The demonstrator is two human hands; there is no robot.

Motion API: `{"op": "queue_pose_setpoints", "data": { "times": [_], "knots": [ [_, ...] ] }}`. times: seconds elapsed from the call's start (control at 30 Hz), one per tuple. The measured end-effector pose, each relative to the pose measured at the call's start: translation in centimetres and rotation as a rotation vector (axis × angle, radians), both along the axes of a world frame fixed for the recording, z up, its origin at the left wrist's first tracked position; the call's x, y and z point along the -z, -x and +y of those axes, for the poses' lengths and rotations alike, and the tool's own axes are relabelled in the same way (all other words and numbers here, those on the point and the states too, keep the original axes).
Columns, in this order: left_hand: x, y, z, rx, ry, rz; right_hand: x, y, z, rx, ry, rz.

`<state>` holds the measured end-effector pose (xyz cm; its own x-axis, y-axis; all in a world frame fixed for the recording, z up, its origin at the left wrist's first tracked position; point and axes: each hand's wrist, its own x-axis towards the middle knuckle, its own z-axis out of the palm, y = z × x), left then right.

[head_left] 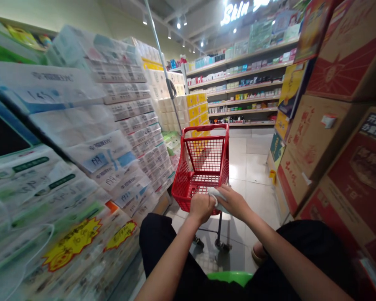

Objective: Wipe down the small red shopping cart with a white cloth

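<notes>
Directly ahead stands a red plastic shopping cart (pixel 204 156) on black wheels, its mesh basket holding nothing I can see. At its near rim, my left hand (pixel 202 207) is closed, gripping one end of a whitish cloth (pixel 217 196). Close beside it, my right hand (pixel 233 200) is closed around the other side of that cloth. The cloth lies bunched between both hands, over or just in front of the basket's near right corner. Whether it touches the rim I cannot tell.
Stacked tissue packs (pixel 128 125) with price tags line the left. Cardboard cartons (pixel 319 133) rise on the right. Shelves of small boxed goods (pixel 238 83) stand at the back. A metal pole (pixel 163 62) leans beside the cart. Something green (pixel 230 276) shows between my knees.
</notes>
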<state>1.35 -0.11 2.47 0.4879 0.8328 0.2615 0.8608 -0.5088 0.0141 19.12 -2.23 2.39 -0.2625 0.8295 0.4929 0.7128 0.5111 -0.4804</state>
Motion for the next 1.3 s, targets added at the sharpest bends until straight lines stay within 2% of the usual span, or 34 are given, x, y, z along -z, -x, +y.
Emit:
{"op": "queue_pose_setpoints", "data": {
  "times": [0.07, 0.23, 0.4, 0.5, 0.6, 0.77, 0.83, 0.9, 1.07, 1.13, 1.2, 1.3],
  "knots": [
    [0.3, 0.0, -0.3, -0.029, -0.008, -0.048, -0.2, 0.1, 0.9, 0.012, 0.000, -0.052],
    [-0.1, 1.5, -0.8, 0.110, 0.028, -0.089, -1.7, -1.5, 5.6, 0.181, 0.023, -0.121],
    [-0.1, 3.9, -1.3, 0.137, 0.047, -0.079, -3.1, -2.2, 9.5, 0.262, 0.037, -0.119],
    [-0.4, 6.0, -0.9, 0.111, 0.070, -0.048, -2.5, -0.5, 9.1, 0.239, 0.022, -0.125],
    [-1.2, 6.8, -0.3, -0.002, 0.111, -0.013, -1.4, 2.1, 6.9, 0.202, -0.037, -0.141],
    [-2.2, 4.3, -0.6, -0.118, 0.184, 0.059, -0.1, 5.3, 3.6, 0.105, -0.128, -0.169],
    [-2.2, 3.3, -1.1, -0.149, 0.197, 0.054, 0.4, 4.9, 3.4, 0.081, -0.121, -0.126],
    [-2.1, 2.8, -1.6, -0.147, 0.195, 0.033, 1.1, 3.4, 3.9, 0.133, -0.086, -0.009],
    [-2.4, 2.8, -2.4, -0.111, 0.197, 0.038, 2.7, -2.2, 7.2, 0.470, 0.025, 0.403],
    [-2.5, 2.7, -2.4, -0.107, 0.197, 0.050, 3.0, -3.1, 8.2, 0.523, 0.025, 0.463],
    [-2.5, 2.6, -2.4, -0.106, 0.194, 0.066, 3.3, -2.3, 8.3, 0.497, 0.017, 0.469],
    [-2.3, 2.5, -2.1, -0.102, 0.179, 0.079, 4.5, 1.3, 6.3, 0.400, -0.008, 0.467]
  ]
}}
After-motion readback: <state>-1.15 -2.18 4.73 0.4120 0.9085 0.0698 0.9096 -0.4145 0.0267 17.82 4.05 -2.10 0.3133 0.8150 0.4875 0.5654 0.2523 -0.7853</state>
